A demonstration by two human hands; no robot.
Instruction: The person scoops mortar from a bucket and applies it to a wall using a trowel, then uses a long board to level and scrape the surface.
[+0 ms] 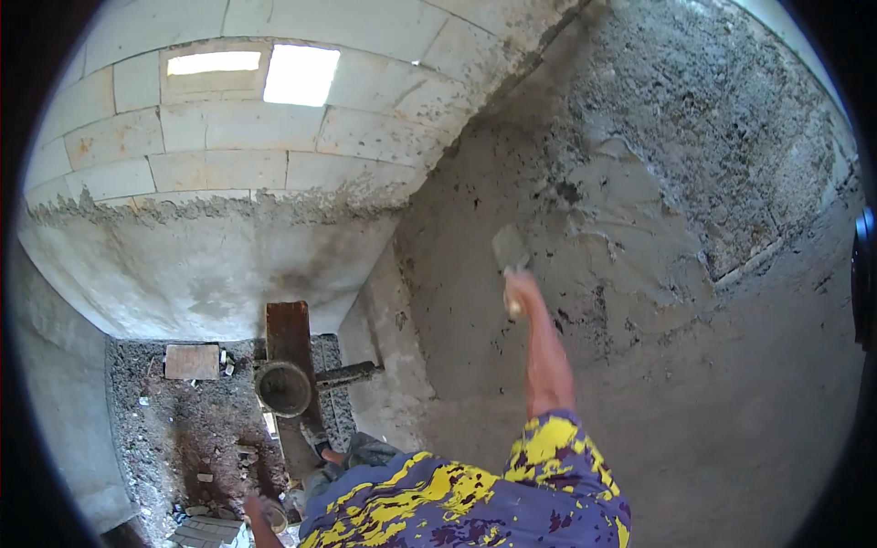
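Observation:
My right hand (516,294) grips a trowel by its handle, its flat blade (510,245) against the wet grey mortar (457,329) on the wall at the right. Above and right of the blade the mortar is thicker and uneven, beside a rougher speckled patch (731,119). My left hand (258,511) is low at the bottom edge, closed by a pale round object that I cannot make out clearly.
Below me a narrow wooden plank (288,324) carries a round mortar bucket (283,388), with my foot beside it. The rubble-strewn floor (155,425) holds a square board (192,362) and grey slabs (196,534). A block wall (219,169) has small window openings.

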